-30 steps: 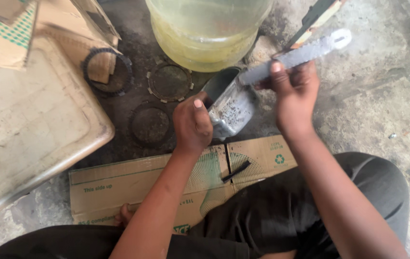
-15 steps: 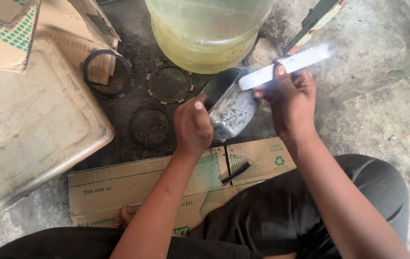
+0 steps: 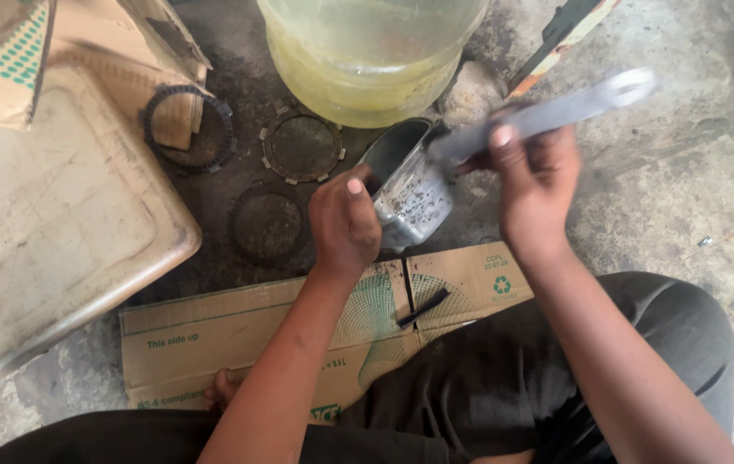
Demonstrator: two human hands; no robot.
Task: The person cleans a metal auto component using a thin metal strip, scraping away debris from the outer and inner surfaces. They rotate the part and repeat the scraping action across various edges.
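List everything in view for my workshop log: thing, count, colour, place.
Metal part: one, silvery, speckled, centre, in left hand.
Flat file: one, grey, blurred, in right hand.
Toothed discs: three, dark, on floor beside tray.
Large jug: one, yellowish, clear, top.
Tray: one, beige, left.
Flattened cardboard: one, brown, under knees.
Black strip: one, on cardboard.
Left hand: gripping part.
Right hand: gripping file.

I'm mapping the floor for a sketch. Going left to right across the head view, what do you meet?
Pale tray → toothed ring → left hand → metal container → right hand gripping flat metal bar.
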